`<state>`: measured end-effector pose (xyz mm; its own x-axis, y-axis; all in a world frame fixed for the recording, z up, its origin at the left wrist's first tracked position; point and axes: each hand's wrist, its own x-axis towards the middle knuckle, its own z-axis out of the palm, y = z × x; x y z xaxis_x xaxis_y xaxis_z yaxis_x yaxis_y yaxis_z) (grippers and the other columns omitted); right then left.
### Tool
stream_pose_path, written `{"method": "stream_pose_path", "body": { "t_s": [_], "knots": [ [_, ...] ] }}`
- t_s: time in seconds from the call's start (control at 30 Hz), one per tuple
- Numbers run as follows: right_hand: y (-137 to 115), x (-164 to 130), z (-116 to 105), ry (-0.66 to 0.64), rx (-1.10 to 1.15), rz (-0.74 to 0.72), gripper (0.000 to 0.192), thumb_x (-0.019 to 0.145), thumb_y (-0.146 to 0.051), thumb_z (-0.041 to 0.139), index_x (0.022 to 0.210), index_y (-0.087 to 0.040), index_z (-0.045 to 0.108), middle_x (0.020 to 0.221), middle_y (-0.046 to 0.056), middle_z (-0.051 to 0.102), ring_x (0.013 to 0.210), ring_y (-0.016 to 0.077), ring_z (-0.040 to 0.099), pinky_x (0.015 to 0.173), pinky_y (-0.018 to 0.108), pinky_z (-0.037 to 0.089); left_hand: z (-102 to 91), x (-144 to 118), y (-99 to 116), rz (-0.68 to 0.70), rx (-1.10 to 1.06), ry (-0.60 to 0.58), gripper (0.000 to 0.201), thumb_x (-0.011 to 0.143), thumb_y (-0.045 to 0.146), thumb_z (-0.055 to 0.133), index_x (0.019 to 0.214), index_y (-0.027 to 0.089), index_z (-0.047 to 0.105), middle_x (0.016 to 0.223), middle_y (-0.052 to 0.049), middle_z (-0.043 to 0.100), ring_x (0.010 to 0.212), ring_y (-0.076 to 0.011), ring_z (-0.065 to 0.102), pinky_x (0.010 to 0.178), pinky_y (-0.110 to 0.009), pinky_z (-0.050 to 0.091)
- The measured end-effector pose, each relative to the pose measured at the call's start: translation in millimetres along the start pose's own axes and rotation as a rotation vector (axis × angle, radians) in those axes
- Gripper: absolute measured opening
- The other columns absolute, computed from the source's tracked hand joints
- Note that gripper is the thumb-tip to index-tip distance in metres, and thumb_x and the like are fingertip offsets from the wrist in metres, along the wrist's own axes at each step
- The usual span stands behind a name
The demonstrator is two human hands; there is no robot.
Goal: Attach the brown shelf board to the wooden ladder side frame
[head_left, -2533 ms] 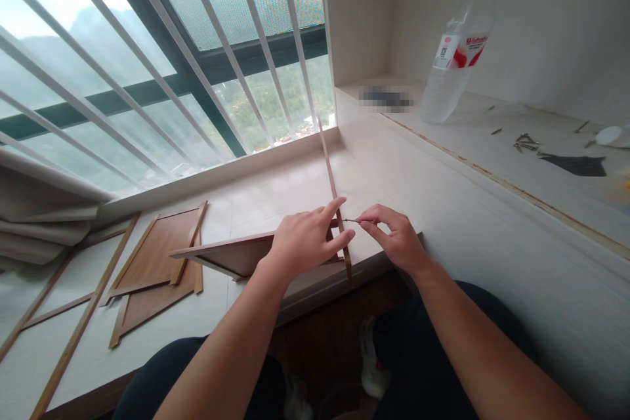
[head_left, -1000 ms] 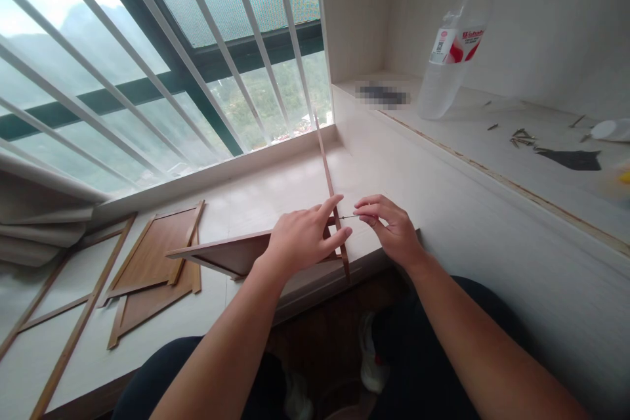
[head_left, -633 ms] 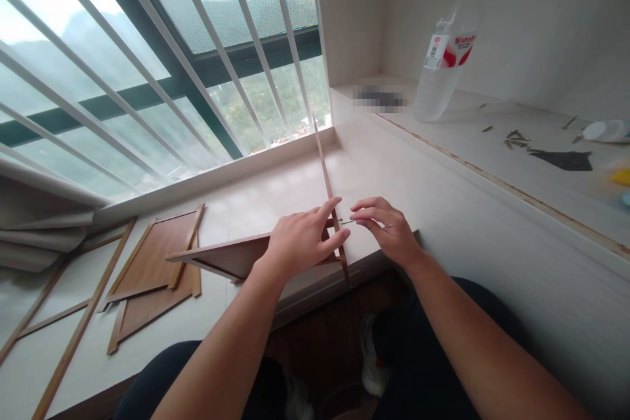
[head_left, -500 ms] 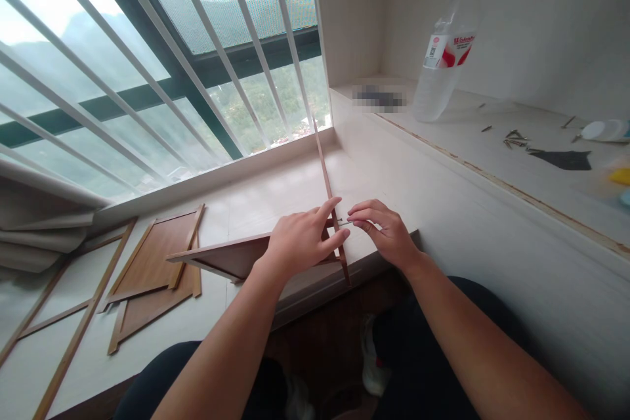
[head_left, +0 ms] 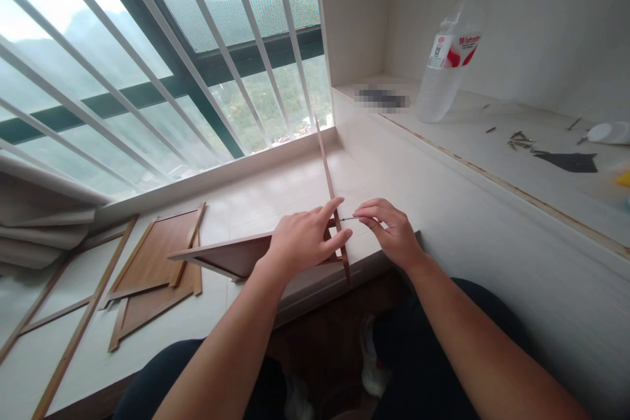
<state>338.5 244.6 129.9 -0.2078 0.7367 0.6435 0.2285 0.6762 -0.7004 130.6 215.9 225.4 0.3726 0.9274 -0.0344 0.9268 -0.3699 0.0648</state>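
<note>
Two hands at upright wooden strip, right hand pinching apparent screw
</note>
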Motion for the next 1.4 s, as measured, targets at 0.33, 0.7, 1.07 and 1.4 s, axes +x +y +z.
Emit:
{"method": "stream_pose_path", "body": {
  "t_s": [0.33,0.7,1.07,1.4],
  "knots": [
    [-2.7,1.0,0.4,0.012,0.01,0.001,0.014,0.1,-0.026,0.06,0.103,-0.026,0.074,0.103,0.005,0.072,0.104,0.019,0.066,0.094,0.037,0.054,0.3,0.0,-0.8,0.007,-0.01,0.003,0.069,0.097,0.071,0.029,0.157,0.037,0.03,0.124,-0.002,0.075,0.107,-0.0313,0.073,0.081,-0.04,0.055],
    [-0.3,1.1,2.9,0.014,0.037,0.017,0.013,0.099,-0.026,0.062,0.103,-0.024,0.074,0.102,0.005,0.071,0.102,0.0179,0.066,0.093,0.035,0.054,0.5,1.0,-0.9,0.004,-0.002,-0.002,0.069,0.097,0.071,0.029,0.157,0.037,0.03,0.127,-0.001,0.074,0.108,-0.0323,0.073,0.081,-0.041,0.055],
    [6.0,0.5,2.1,0.01,0.027,-0.023,0.016,0.099,-0.025,0.061,0.103,-0.025,0.076,0.102,0.005,0.071,0.101,0.0181,0.066,0.091,0.035,0.054,1.3,-1.0,-0.5,0.009,-0.005,-0.001,0.068,0.097,0.071,0.029,0.157,0.038,0.029,0.126,-0.001,0.074,0.104,-0.0299,0.073,0.077,-0.037,0.053],
    [1.7,-3.0,9.3,0.002,0.041,-0.057,0.016,0.098,-0.02,0.062,0.105,-0.026,0.075,0.099,0.004,0.07,0.098,0.017,0.065,0.088,0.034,0.054,2.7,-1.3,-1.7,0.016,-0.019,0.015,0.069,0.097,0.071,0.028,0.157,0.038,0.029,0.125,0.0,0.075,0.105,-0.03,0.073,0.077,-0.038,0.053]
  ]
}}
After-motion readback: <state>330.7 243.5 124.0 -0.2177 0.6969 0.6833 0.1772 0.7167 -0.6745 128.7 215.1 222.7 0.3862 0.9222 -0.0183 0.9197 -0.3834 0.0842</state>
